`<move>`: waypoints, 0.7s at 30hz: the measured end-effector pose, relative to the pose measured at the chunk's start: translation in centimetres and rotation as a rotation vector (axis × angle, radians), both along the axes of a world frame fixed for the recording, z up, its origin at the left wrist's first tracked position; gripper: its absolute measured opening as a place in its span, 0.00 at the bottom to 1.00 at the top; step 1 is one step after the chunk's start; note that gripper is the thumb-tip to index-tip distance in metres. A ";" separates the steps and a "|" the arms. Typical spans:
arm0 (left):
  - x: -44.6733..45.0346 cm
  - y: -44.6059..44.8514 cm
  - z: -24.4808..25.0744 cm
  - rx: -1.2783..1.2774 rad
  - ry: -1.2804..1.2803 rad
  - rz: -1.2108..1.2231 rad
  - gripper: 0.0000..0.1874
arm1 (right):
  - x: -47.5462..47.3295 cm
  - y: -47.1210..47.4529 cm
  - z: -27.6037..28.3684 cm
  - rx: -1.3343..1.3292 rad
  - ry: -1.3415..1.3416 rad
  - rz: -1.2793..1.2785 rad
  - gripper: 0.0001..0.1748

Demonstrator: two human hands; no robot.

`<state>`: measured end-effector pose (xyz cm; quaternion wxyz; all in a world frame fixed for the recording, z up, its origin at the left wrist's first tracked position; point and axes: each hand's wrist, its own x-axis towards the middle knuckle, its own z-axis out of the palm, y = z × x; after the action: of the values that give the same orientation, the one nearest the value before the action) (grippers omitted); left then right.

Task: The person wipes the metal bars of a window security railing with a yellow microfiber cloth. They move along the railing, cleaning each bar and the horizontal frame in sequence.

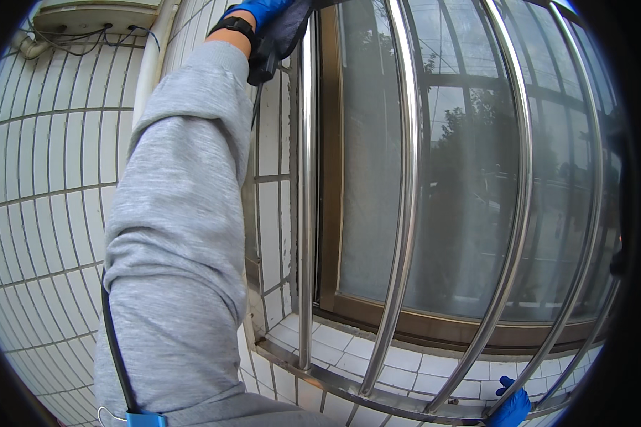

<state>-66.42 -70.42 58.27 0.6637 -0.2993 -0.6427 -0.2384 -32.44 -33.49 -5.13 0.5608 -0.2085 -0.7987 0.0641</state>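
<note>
My left hand [264, 7], in a blue glove, reaches up to the picture's top edge with a dark grey cloth [297, 26] in it. The cloth lies against the top of the leftmost steel bar [305, 187]; the fingers are partly out of view. On that wrist sit a black strap [235, 24] and a black device [264, 60] with a cable. At the lower right my right hand [514, 408], also blue-gloved, grips the window grille where an upright bar [566, 315] meets the bottom rail [347, 385]. Its thumb shows beside the bar.
Behind the bars is a sliding window [459, 213] in a brown frame [330, 160], above a white-tiled sill [400, 368]. A white tiled wall [48, 224] stands at the left, with a pale pipe [152, 64] and a box [96, 18] trailing loose wires.
</note>
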 end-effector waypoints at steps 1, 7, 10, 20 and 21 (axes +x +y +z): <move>0.1 -0.1 -0.2 0.003 0.000 -0.005 0.19 | 0.1 0.1 0.2 0.040 -0.001 -0.008 0.24; 0.3 0.0 -0.7 0.015 -0.019 -0.047 0.19 | 0.5 0.6 0.5 0.102 -0.039 -0.066 0.20; 0.0 0.4 -0.2 0.020 -0.027 -0.078 0.19 | 0.5 1.0 0.1 0.120 -0.039 -0.076 0.20; 2.8 -0.3 0.1 -0.009 -0.357 -0.900 0.19 | 0.8 2.9 -1.0 0.106 -0.003 0.023 0.16; 3.4 1.4 0.1 -0.049 -0.322 -0.750 0.19 | 0.8 3.0 -1.3 0.150 -0.026 -0.010 0.15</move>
<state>-63.03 -69.06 58.33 0.4141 -0.4875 -0.5901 -0.4926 -31.69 -30.53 -6.41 0.5648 -0.1705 -0.8074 -0.0013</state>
